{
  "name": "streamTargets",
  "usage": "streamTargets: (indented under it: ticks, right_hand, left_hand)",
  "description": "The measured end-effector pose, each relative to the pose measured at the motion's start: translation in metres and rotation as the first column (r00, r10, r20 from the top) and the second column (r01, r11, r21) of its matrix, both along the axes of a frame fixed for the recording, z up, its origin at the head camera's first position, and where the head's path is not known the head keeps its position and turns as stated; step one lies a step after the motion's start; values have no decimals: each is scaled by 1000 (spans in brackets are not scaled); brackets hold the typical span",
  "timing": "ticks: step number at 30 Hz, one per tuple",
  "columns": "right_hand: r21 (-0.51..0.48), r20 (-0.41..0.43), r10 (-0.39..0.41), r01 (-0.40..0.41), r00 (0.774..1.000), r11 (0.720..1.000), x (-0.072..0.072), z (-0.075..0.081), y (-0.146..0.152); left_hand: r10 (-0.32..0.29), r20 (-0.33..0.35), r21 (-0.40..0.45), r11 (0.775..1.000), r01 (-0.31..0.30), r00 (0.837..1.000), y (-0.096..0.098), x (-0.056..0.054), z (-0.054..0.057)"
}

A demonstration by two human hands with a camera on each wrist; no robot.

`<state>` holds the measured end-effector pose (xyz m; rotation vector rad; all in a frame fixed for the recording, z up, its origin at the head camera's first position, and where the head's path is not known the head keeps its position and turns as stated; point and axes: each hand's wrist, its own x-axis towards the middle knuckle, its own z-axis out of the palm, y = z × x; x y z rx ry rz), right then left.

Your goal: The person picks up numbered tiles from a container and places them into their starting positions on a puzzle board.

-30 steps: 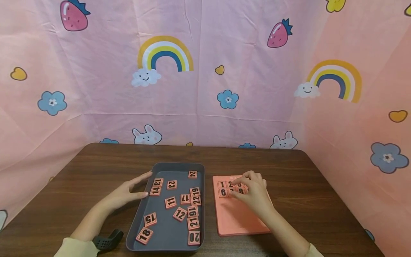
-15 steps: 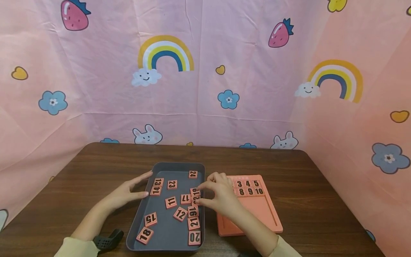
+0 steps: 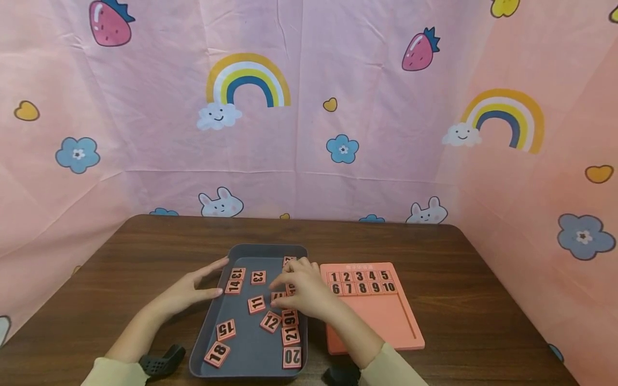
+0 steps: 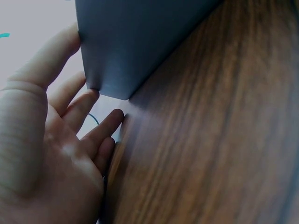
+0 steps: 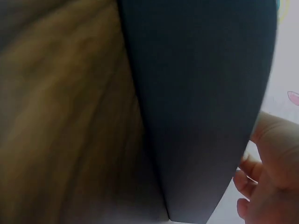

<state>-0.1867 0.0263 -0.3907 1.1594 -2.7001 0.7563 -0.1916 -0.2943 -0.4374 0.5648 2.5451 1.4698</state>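
Note:
Loose pink number tiles lie in a dark grey tray (image 3: 256, 348). My left hand (image 3: 185, 292) rests against its left side, thumb and fingers extended and spread at the rim; the left wrist view has them at the tray wall (image 4: 126, 42). Reaching over the right rim, my right hand (image 3: 306, 289) has thumb and index finger parted above tile 17 (image 3: 277, 295), close to tile 11 (image 3: 256, 304). It partly covers tiles 19, 22 and 24. In the right wrist view the tray's outer wall (image 5: 201, 93) hides the fingertips. Nothing shows between them.
Right of the tray lies a pink board (image 3: 367, 319) with tiles 1 to 10 set in its top two rows. Tiles 12 (image 3: 271, 321), 15 (image 3: 226, 329) and 18 (image 3: 217, 354) lie in the tray's near half. A patterned cloth (image 3: 309, 134) hangs behind the wooden table (image 3: 159, 246).
My right hand has moved left from the board, past the tray's right rim, to over tile 17. Tiles 1 to 10 are now uncovered. The left hand has stayed at the tray.

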Motion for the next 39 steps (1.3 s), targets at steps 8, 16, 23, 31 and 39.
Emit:
streamTargets:
  ticks: [8,16,23,31,39]
  right_hand:
    - [99,-30,1,2,1000,995,-11,-7,-17]
    - [164,-24,-18,22,1000,986,-15,-14,-28]
    - [200,-33,-26,32,999,979,-14,-16,-30]
    - [207,-35,-21,28,999,978,-15,-18,-31]
    - [191,-48,-40,48,998,980,-15,-17,-30]
  left_hand:
    - [-11,-16,-6,1000,11,1000,2,0,3]
    - [-3,-13,-27,1000,2,1000,2,1,3]
    - [-6,-17,-20,1000,6,1000,0,1,1]
    - [2,-17,-24,1000,-2,1000,0,1,0]
    - [6,-11,-24,1000,-6,1000,-1,0,0]
